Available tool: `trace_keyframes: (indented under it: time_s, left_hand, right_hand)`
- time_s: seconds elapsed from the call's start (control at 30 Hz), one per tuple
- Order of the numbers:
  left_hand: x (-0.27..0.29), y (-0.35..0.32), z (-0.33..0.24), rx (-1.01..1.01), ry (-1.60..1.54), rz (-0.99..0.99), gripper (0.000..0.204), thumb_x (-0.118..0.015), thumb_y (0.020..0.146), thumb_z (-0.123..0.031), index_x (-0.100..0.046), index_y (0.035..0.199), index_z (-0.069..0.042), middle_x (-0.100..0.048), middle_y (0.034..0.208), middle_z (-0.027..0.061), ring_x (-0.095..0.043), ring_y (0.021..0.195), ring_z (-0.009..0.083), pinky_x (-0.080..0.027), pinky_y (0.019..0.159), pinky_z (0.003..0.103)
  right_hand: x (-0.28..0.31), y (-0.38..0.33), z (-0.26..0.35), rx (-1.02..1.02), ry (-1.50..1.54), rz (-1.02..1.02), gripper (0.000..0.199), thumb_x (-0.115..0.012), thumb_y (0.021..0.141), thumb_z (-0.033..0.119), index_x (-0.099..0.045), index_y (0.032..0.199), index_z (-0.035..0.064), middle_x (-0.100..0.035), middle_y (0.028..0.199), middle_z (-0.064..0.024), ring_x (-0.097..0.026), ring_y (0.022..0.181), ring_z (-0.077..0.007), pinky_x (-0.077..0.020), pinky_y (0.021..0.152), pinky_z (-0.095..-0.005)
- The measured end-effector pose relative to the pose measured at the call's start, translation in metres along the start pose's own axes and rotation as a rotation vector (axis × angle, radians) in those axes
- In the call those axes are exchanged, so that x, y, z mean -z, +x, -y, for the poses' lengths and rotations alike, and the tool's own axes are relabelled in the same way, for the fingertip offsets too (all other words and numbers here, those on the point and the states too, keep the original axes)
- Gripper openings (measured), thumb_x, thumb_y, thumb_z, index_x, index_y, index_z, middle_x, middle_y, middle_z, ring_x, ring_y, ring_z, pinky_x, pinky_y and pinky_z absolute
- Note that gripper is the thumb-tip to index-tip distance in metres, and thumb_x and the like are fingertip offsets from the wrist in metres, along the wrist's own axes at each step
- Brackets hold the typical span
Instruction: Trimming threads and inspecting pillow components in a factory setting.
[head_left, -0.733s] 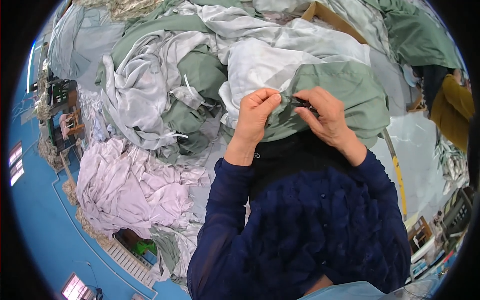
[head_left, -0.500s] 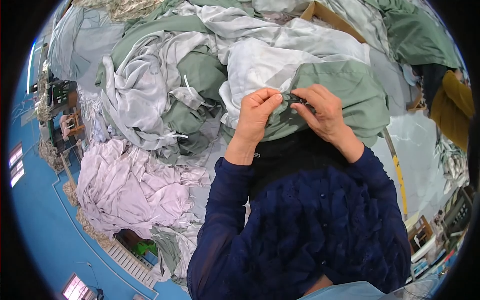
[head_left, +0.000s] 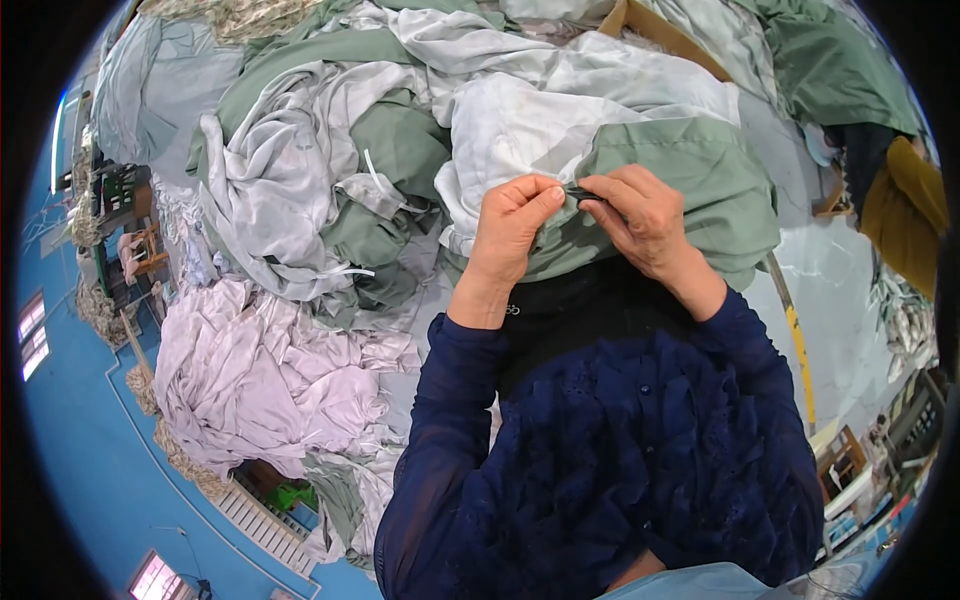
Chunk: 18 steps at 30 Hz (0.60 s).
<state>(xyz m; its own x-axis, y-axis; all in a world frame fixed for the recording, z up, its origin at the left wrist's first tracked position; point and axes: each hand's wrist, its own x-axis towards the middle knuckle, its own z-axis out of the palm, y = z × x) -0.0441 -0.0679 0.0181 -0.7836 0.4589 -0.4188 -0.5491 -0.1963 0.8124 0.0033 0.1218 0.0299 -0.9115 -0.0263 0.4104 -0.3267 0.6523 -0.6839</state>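
A green and white cloth garment (head_left: 690, 165) lies bunched on the table edge in front of my body. My left hand (head_left: 512, 220) is closed, thumb against forefinger, pinching a gathered bit of the green part. Right beside it, my right hand (head_left: 640, 220) is closed around a small dark tool (head_left: 578, 195). Its tip meets the pinched cloth; most of it is hidden by my fingers, so its exact kind does not show. White folds of the same garment spread away from both hands.
To the left lie a heap of white and green garments (head_left: 290, 190) with white ties and a pale pink heap (head_left: 265, 370). A cardboard box (head_left: 668, 40) stands at the back. A yellow tape measure (head_left: 800, 360) runs along the right side. Mustard cloth (head_left: 905, 215) hangs at far right.
My right fingers have closed in slightly, and the dark tool's tip has shifted left towards my left fingertips. The left hand keeps its pinch in place.
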Motion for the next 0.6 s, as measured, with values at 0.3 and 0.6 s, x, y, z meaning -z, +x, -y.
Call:
trace_keyframes:
  time_s: [0.3,0.6]
  left_hand:
    - [0.000,0.001,-0.001,0.016,0.003,0.000,0.011,-0.065,0.092,-0.008,-0.068,0.097,0.001,-0.064,0.085,-0.0034,-0.052,0.074,0.0016,-0.042,0.067,0.018]
    - [-0.002,0.000,-0.002,-0.009,0.015,-0.014,0.010,-0.065,0.092,-0.008,-0.068,0.095,0.001,-0.064,0.084,-0.0037,-0.052,0.072,0.0017,-0.042,0.065,0.018]
  right_hand:
    - [-0.004,-0.002,-0.005,-0.014,0.056,-0.021,0.021,-0.077,0.075,0.007,-0.070,0.095,0.0068,-0.064,0.080,-0.0067,-0.060,0.067,-0.0229,-0.0471,0.058,-0.0316]
    - [0.013,0.013,-0.005,-0.278,0.444,0.020,0.033,-0.075,0.079,0.004,-0.066,0.111,0.0063,-0.062,0.089,-0.0013,-0.049,0.067,-0.0108,-0.0414,0.061,-0.0250]
